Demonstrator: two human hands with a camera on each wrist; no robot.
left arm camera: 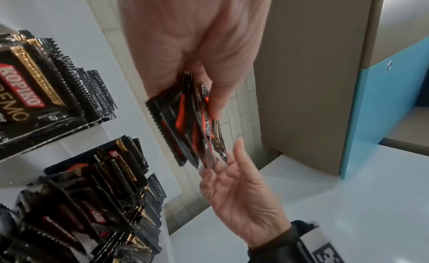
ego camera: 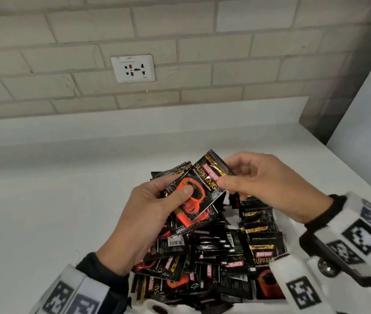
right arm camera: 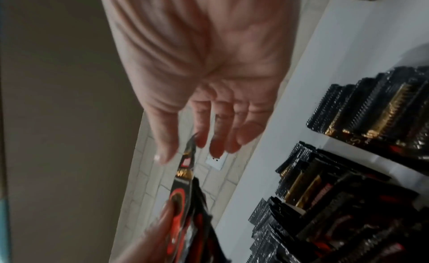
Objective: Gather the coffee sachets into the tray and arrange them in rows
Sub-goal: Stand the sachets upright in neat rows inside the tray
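Left hand (ego camera: 148, 211) grips a fan of several sachets (ego camera: 199, 196), exact count unclear; right hand (ego camera: 268, 186) pinches the top one's edge, above the full tray (ego camera: 277, 214) on the worktop (ego camera: 44, 189)

— What colours carry the sachets (ego camera: 199, 191)?

— Glossy black foil, a red cup motif, a gold band, and a red label with white lettering; one in the near pile shows a white barcode patch.

— And the setting?

— A white counter (ego camera: 66, 189), pale beige brick-pattern tiles (ego camera: 180, 41) and a white socket plate (ego camera: 132, 68) with red and blue marks on the far wall. Black cuffs (ego camera: 322, 209) meet white wrist mounts (ego camera: 349, 234) printed with black-and-white square codes. On the right, a blue panel (left arm camera: 383, 105).
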